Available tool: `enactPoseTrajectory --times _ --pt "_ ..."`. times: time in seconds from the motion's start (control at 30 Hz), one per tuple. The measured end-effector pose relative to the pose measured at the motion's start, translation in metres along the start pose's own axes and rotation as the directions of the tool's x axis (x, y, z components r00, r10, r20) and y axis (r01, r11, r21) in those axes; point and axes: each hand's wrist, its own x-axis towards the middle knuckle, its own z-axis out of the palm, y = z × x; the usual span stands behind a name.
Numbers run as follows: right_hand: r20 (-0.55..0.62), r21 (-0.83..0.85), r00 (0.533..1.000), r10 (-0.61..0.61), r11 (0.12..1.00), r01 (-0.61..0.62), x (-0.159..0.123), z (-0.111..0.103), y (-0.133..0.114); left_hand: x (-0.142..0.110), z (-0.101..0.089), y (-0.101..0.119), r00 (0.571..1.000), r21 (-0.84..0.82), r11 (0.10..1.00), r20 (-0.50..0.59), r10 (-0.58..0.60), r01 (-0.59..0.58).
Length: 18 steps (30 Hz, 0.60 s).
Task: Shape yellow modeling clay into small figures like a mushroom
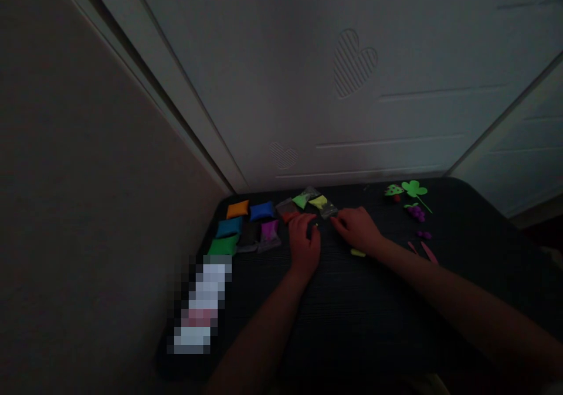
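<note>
In the head view, held left hand point(304, 245) half-open by a tiny yellow bit point(316, 225), lower centre, and curled right hand point(359, 229) beside the yellow packet point(321, 203) just above, with grip impossible to tell. Seemed midway through handling the bit, and next needed a careful pinch.

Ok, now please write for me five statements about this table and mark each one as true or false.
1. The left hand and the right hand are apart. True.
2. A yellow piece lies close to the right hand. True.
3. The green clover shape lies beside the left hand. False: the green clover shape lies beyond the right hand, toward the right end of the table.
4. The orange packet lies among the purple pieces. False: the orange packet lies on the left, near other packets.
5. The mushroom shape has a spotted top. True.
</note>
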Motion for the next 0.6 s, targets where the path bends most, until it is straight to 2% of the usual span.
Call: enactPoseTrajectory --times 0.17,0.43,0.6 --pt "0.050 -0.018 0.999 0.015 1.000 -0.014 -0.005 0.014 -0.001 0.000 0.000 -0.001 1.000 -0.005 1.000 -0.001 -0.009 0.009" --pt "0.077 0.000 0.994 -0.071 0.997 0.071 -0.033 0.013 -0.029 -0.001 0.001 -0.002 1.000 -0.009 1.000 0.003 -0.026 0.026" --pt "0.060 -0.016 0.995 -0.076 0.997 0.077 -0.043 0.013 -0.040 -0.001 0.001 -0.002 0.999 -0.007 0.999 0.011 -0.034 0.034"
